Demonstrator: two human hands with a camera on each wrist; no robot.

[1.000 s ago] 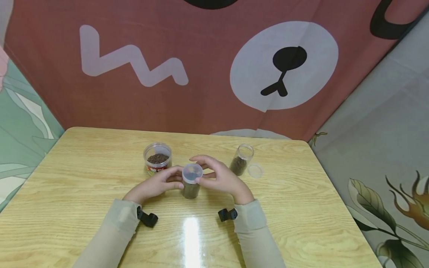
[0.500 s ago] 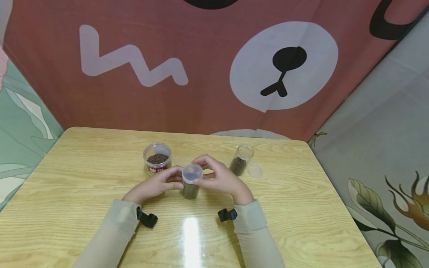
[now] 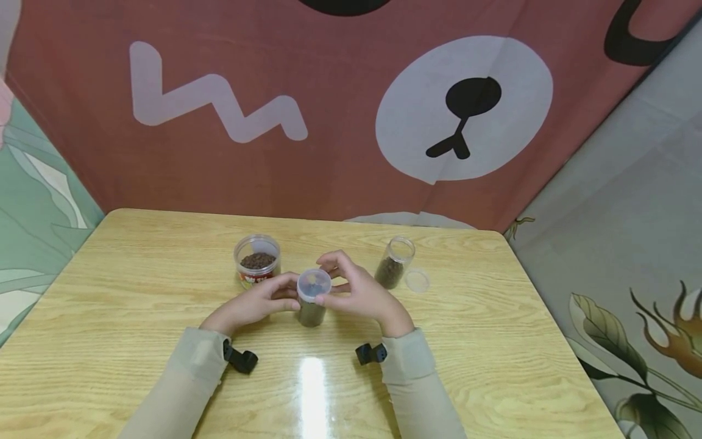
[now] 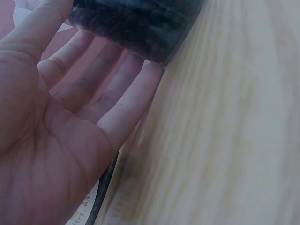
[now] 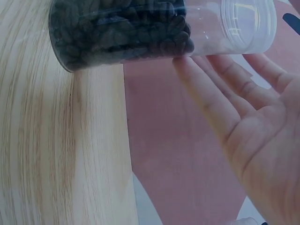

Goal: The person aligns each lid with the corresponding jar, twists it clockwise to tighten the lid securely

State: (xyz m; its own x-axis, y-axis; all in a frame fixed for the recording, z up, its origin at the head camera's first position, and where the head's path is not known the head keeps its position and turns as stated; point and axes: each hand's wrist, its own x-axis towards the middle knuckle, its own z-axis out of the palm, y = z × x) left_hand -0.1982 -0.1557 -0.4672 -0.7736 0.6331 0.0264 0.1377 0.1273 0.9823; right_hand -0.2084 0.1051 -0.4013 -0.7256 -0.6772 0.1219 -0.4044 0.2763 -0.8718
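A clear jar [image 3: 311, 315] of dark beans stands upright on the table, topped by a translucent lid [image 3: 314, 284]. My left hand [image 3: 256, 303] holds the jar from its left side, thumb in front and fingers behind. Around the lid's right side, the thumb and fingers of my right hand [image 3: 363, 300] grip its rim. In the left wrist view, my fingertips touch the bean-filled jar [image 4: 136, 30] low on its wall. The right wrist view shows the oval beans inside the jar [image 5: 119, 35]; the thumb is out of sight there.
Behind my left hand stands a wide uncovered tub [image 3: 258, 261] of brown granules. To the right, an uncovered jar [image 3: 392, 268] is partly filled with dark pieces, a clear lid [image 3: 418, 280] lying beside it. A patterned cloth [image 3: 340, 171] hangs behind the wooden table [image 3: 482, 353].
My right thumb has slid slightly left along the lid's near side, while the fingertips behind have shifted slightly right. The left hand and jar have barely moved.
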